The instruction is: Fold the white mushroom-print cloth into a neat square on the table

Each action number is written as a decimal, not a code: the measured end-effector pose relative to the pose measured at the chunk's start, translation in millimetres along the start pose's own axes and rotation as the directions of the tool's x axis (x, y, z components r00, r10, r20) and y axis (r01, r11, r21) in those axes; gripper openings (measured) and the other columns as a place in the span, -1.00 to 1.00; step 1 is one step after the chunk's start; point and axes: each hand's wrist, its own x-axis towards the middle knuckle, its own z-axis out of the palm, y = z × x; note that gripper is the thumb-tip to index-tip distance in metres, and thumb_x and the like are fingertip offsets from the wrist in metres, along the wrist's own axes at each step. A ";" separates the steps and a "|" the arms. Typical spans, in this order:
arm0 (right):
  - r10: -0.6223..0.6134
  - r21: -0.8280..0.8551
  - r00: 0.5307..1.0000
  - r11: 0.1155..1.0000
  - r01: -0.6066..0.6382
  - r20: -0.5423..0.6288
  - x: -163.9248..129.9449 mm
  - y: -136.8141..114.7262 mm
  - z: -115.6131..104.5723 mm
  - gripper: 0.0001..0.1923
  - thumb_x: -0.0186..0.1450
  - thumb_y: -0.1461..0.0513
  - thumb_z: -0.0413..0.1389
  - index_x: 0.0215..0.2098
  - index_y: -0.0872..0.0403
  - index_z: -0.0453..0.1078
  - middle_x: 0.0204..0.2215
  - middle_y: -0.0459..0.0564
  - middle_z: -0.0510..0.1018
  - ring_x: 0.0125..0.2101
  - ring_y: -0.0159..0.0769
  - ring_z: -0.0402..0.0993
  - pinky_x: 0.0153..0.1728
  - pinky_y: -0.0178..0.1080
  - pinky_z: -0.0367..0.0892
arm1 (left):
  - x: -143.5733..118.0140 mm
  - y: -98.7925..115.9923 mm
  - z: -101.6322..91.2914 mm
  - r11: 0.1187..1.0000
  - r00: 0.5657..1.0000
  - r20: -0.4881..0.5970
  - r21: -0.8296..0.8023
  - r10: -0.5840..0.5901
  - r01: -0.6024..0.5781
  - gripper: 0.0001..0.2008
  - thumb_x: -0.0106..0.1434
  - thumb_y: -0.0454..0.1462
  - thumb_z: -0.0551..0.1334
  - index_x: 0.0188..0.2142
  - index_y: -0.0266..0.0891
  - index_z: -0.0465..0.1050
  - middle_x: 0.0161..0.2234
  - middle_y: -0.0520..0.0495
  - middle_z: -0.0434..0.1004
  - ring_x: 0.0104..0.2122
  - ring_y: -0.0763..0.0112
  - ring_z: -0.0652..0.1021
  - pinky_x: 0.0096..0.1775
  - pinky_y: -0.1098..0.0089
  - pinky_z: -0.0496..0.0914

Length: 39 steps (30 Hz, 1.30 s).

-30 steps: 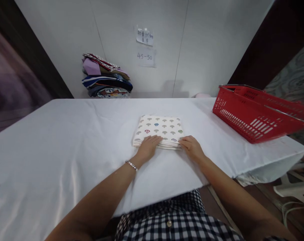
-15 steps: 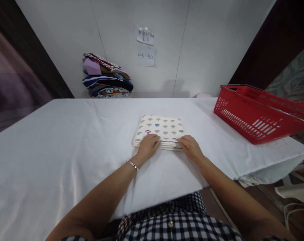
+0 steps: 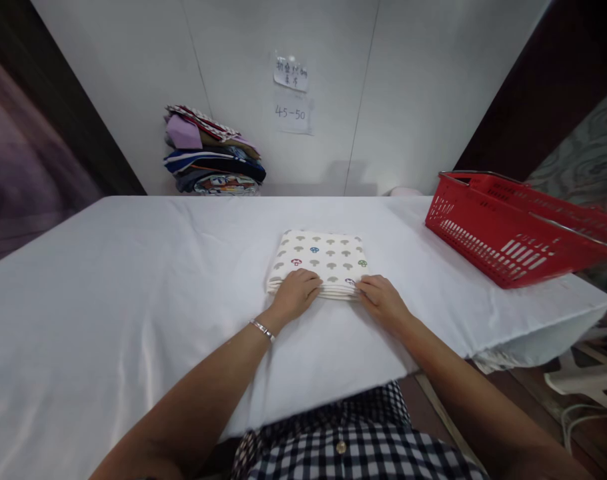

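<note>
A folded cloth [image 3: 328, 257], off-white with grey mushrooms and a few coloured ones, lies flat in the middle of the white-covered table. Several layers show along its near edge. My left hand [image 3: 296, 293] grips that edge near its left corner, fingers bent over the top and the thumb at the front. At the near right corner, my right hand [image 3: 382, 300] has its fingertips closed on the edge. Parts of the near corners are hidden beneath both hands.
A red plastic basket [image 3: 503, 230] with metal handles stands on the table's right side. Against the back wall, a pile of folded fabrics [image 3: 213, 160] rises at the left. Two paper signs [image 3: 291, 113] hang on the wall. The white tablecloth [image 3: 108, 287] has light wrinkles.
Both hands have come slightly nearer to me at the cloth's front edge. Its top layer now reaches lower over the layers beneath, which look flatter. The basket and fabric pile stay put.
</note>
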 end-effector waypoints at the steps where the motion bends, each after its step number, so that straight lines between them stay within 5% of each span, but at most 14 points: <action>1: -0.007 -0.004 1.000 1.000 0.007 0.005 -1.6 0.7 -0.8 -0.74 0.32 0.23 -0.01 -0.06 0.03 0.39 -0.13 0.08 0.47 -0.15 -0.15 0.35 -0.16 -0.08 0.29 | -0.2 -0.6 0.0 1.000 1.000 0.003 -0.009 -0.004 0.004 -0.81 0.31 -0.22 0.10 -0.16 -0.19 0.45 -0.19 -0.08 0.50 -0.17 0.31 0.42 -0.17 0.28 0.30; 13: 0.046 -0.118 0.990 0.991 -0.062 -0.133 -1.5 9.0 9.2 -0.75 0.34 0.23 -0.04 -0.12 0.01 0.45 -0.24 0.08 0.52 -0.23 -0.16 0.37 -0.23 -0.09 0.33 | 3.2 -1.0 2.6 0.999 0.994 -0.097 0.022 -0.047 0.049 -0.78 0.34 -0.23 0.06 -0.21 -0.16 0.49 -0.25 -0.06 0.53 -0.22 0.32 0.45 -0.21 0.28 0.31; 27: 0.015 0.030 0.999 0.999 -0.016 0.032 -11.2 7.4 -6.5 -0.63 0.29 0.21 0.04 0.08 -0.04 0.29 -0.09 0.06 0.45 -0.09 -0.15 0.33 -0.12 -0.04 0.36 | -1.7 -2.5 -1.4 0.999 0.998 0.054 0.042 0.013 -0.016 -0.76 0.28 -0.22 0.15 -0.07 -0.16 0.41 -0.14 -0.10 0.48 -0.14 0.25 0.42 -0.16 0.23 0.32; 39: 0.002 -0.134 0.997 0.991 0.008 0.079 -3.2 11.5 1.4 -0.70 0.29 0.25 0.02 0.00 0.04 0.34 -0.11 0.11 0.45 -0.12 -0.11 0.31 -0.16 -0.07 0.31 | 2.2 2.3 2.0 0.993 1.000 0.024 0.118 -0.018 0.015 -0.83 0.30 -0.27 0.11 -0.18 -0.19 0.44 -0.18 -0.09 0.51 -0.16 0.23 0.44 -0.19 0.23 0.33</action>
